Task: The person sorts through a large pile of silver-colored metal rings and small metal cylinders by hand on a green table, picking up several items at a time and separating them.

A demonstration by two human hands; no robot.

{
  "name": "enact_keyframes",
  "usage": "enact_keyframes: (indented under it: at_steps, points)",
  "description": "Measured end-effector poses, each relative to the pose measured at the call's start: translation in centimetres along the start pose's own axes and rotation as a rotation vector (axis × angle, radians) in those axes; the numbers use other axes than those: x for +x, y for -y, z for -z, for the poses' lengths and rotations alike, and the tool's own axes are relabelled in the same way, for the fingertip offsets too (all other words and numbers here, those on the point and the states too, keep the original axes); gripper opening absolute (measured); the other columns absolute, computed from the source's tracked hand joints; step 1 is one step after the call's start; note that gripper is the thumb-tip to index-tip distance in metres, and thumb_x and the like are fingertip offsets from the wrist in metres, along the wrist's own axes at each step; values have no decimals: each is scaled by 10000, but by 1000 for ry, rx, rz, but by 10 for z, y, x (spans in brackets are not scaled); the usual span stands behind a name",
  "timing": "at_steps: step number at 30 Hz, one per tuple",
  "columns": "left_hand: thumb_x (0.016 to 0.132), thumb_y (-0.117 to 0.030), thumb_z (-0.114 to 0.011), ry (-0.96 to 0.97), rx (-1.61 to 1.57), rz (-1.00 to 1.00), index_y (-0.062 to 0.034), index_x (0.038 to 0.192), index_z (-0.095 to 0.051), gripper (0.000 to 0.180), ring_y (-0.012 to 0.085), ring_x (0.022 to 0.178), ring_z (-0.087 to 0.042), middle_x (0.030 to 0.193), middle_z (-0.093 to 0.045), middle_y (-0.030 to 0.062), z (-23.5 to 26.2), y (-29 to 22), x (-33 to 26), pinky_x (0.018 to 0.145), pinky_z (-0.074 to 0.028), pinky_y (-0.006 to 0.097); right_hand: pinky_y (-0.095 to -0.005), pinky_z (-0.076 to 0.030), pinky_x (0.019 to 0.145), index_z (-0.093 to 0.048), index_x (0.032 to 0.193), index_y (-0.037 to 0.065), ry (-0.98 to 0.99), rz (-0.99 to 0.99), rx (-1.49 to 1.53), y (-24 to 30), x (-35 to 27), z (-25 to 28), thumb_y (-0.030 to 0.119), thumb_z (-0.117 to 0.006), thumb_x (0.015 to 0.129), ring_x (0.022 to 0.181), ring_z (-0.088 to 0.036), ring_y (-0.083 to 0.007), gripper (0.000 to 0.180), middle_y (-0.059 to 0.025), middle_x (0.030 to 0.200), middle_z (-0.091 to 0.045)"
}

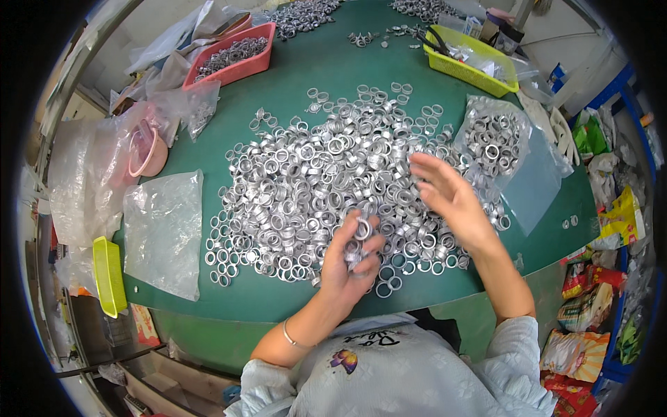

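Left hand: you cup a few rings, likely against spilling.
Right hand: half open, seemingly empty, by your pile.
Pile: toward the table's near edge, presumably for reach.

Your shirt carries black script across the chest, beside a butterfly print; the letters are small and slanted. At your right, the yellow bag bears print too small and bent for you to make out. Lower on that side, the orange-and-white pack and the red packet also show print, and neither is legible.
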State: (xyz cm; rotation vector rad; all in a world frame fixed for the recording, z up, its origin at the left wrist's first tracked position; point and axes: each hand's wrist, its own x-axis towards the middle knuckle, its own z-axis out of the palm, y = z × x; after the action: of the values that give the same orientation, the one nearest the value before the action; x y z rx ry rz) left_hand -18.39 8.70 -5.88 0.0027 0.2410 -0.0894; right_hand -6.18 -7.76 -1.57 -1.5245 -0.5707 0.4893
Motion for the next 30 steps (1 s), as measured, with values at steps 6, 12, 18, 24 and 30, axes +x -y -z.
enact_keyframes:
  at_steps: [6,12,18,24,30]
  points:
    - [910,-227,-559,-102,-16,-74,-168,1072,-555,172,80,710,-468,1032,-514,42,-15,1,8,355,-344,142,-366,-442,864,-623,1036,13,-47,204,-473,-10,-52,-8,60,-635,800,998,-569,-282,240,-126,1046,-599]
    - [911,-232,-553,-97,-36,-62,-115,1013,-569,156,64,667,-451,972,-464,32,-7,6,-14,327,-344,141,-341,-398,780,-620,1007,85,246,271,-736,-33,-101,-22,232,-719,728,918,-515,-216,331,-52,977,-557]
    - [909,-190,-528,-255,-128,78,-111,1020,-606,158,63,613,-438,927,-445,30,-1,18,-53,331,-353,143,-353,-438,805,-583,1061,17,50,168,-520,-56,-114,-35,116,-685,772,914,-554,-223,322,-73,983,-586]
    - [937,-247,-478,-227,17,65,-116,1053,-557,192,68,623,-409,908,-438,36,10,32,-62,350,-321,154,-295,-444,833,-496,1218,-21,15,-308,889,-47,-112,-43,115,-499,916,950,-555,-168,331,-101,1077,-584]
    - [947,-251,-444,130,991,-816,-91,1116,-447,233,209,713,-476,999,-428,129,13,64,-29,449,-416,242,-346,-388,957,-476,1254,-19,-193,-246,1313,-47,-102,-86,265,-344,969,1060,-518,-205,423,-111,1182,-541]
